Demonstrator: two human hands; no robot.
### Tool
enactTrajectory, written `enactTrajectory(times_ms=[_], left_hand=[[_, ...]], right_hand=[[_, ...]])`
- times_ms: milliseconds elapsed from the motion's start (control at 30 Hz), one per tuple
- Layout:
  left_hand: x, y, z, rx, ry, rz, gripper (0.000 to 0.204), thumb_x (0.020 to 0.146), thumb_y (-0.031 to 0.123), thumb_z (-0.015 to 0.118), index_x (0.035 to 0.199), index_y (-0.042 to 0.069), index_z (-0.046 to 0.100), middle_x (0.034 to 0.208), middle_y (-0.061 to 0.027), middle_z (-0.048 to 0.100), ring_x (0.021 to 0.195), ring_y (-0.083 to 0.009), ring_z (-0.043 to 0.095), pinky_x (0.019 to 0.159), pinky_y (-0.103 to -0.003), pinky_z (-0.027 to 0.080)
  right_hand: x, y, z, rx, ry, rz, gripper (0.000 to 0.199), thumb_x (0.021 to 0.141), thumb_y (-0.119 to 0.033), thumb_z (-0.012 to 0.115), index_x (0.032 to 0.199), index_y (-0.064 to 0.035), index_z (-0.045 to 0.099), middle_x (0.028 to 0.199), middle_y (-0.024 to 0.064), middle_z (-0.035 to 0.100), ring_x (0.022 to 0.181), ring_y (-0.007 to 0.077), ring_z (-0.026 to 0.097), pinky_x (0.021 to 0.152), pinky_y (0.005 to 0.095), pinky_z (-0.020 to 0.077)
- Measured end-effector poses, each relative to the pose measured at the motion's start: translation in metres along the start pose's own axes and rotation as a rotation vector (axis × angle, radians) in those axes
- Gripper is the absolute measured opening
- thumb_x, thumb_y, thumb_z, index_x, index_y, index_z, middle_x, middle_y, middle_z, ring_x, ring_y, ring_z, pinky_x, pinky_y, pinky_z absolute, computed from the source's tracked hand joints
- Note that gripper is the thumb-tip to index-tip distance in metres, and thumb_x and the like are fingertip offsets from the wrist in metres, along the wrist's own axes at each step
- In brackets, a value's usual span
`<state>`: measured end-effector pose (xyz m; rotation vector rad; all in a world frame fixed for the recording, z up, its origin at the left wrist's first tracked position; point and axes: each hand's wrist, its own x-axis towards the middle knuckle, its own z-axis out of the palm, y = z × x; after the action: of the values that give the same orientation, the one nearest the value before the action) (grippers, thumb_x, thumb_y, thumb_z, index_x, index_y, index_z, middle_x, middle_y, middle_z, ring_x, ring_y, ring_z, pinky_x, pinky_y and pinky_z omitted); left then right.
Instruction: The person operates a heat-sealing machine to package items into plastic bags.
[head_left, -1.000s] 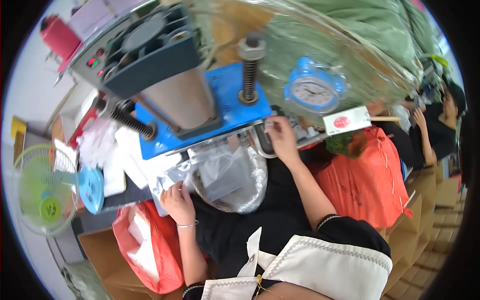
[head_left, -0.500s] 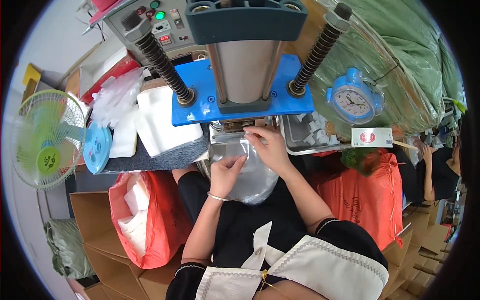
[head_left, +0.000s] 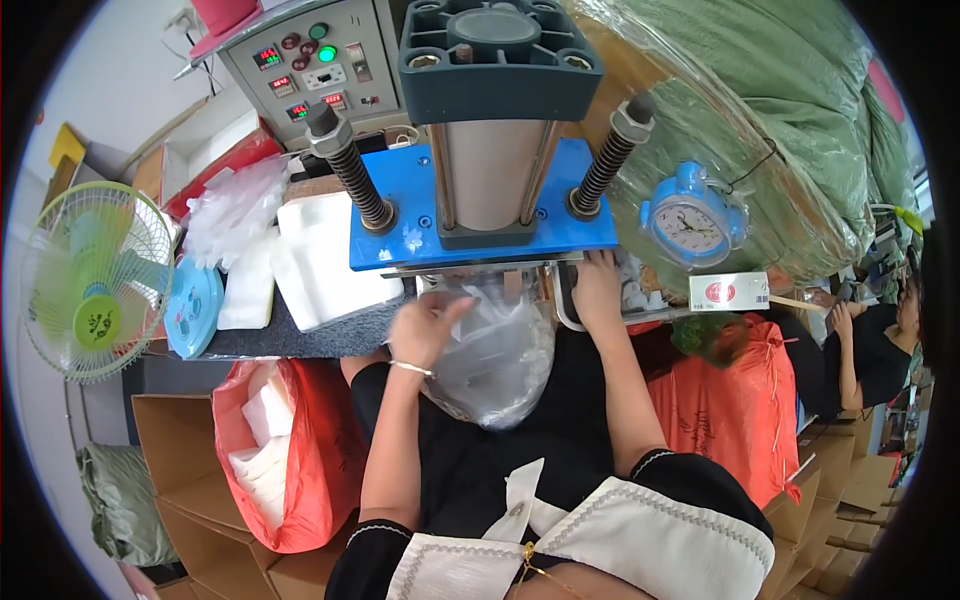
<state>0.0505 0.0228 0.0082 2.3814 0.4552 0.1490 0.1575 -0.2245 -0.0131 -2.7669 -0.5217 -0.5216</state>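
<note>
A clear plastic bag hangs from under the blue plate of a press machine down onto my lap. My left hand pinches the bag's upper left edge, with a thin bracelet on its wrist. My right hand reaches under the plate's right end, beside a metal tray rim; its fingers are hidden and I cannot tell what they hold. Above the plate rise a steel cylinder and two spring posts.
White foam pads and loose clear bags lie left of the press. A green fan stands far left. A red sack and cardboard boxes sit lower left, an orange sack right. A blue clock. Another person sits far right.
The view has tilted upward, showing more of the machine. My left hand has risen to the bag's top edge, and my right hand has moved right, under the plate's end.
</note>
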Motion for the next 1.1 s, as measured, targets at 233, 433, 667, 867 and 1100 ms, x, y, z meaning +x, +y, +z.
enactTrajectory(times_ms=[233,433,667,867,1100], left_hand=[[-0.023,-0.060,-0.013,0.532,0.331,0.214,0.062,0.080,0.031,0.067,0.127,-0.004,0.045,0.138,-0.0193,0.040,0.128,-0.0371,0.036,0.105,-0.047,0.029],[-0.055,-0.045,-0.039,0.258,0.379,0.164,0.006,0.084,0.010,0.060,0.087,0.004,0.061,0.086,-0.0077,0.064,0.082,-0.0294,0.059,0.084,-0.040,0.043],[-0.062,0.017,-0.044,-0.192,0.070,0.112,0.020,0.072,0.018,0.076,0.076,0.002,0.064,0.070,-0.0096,0.062,0.062,-0.0231,0.062,0.058,-0.030,0.047],[-0.060,0.010,0.005,-0.596,-0.158,-0.103,0.020,0.082,0.017,0.070,0.086,-0.002,0.069,0.069,-0.0059,0.066,0.058,-0.0105,0.059,0.055,-0.025,0.045],[-0.030,-0.001,0.016,-0.805,-0.201,-0.241,0.025,0.087,0.019,0.066,0.074,-0.003,0.066,0.056,0.0009,0.056,0.047,-0.0036,0.045,0.044,-0.021,0.033]], right_hand=[[0.010,-0.011,-0.010,0.275,-0.043,0.268,0.020,0.075,0.000,0.061,0.095,0.0027,0.057,0.099,0.0188,0.062,0.091,0.0359,0.059,0.083,0.0422,0.0465],[-0.020,-0.019,-0.025,1.232,0.015,0.504,0.015,0.086,-0.007,0.058,0.100,-0.0010,0.056,0.094,0.0011,0.060,0.090,0.0086,0.055,0.079,0.0252,0.0449],[-0.012,-0.080,-0.066,0.995,-0.265,-0.084,0.021,0.089,-0.004,0.051,0.108,-0.0044,0.060,0.094,0.0047,0.056,0.093,0.0179,0.054,0.081,0.0281,0.0435],[0.012,-0.083,-0.051,0.639,-0.466,-0.454,0.022,0.086,-0.006,0.056,0.107,-0.0045,0.063,0.090,0.0098,0.056,0.087,0.0254,0.054,0.076,0.0334,0.0442],[-0.009,-0.065,-0.024,0.836,-0.192,0.160,0.022,0.087,-0.011,0.059,0.107,-0.0012,0.060,0.093,0.0118,0.063,0.084,0.0233,0.061,0.075,0.0324,0.0472]])
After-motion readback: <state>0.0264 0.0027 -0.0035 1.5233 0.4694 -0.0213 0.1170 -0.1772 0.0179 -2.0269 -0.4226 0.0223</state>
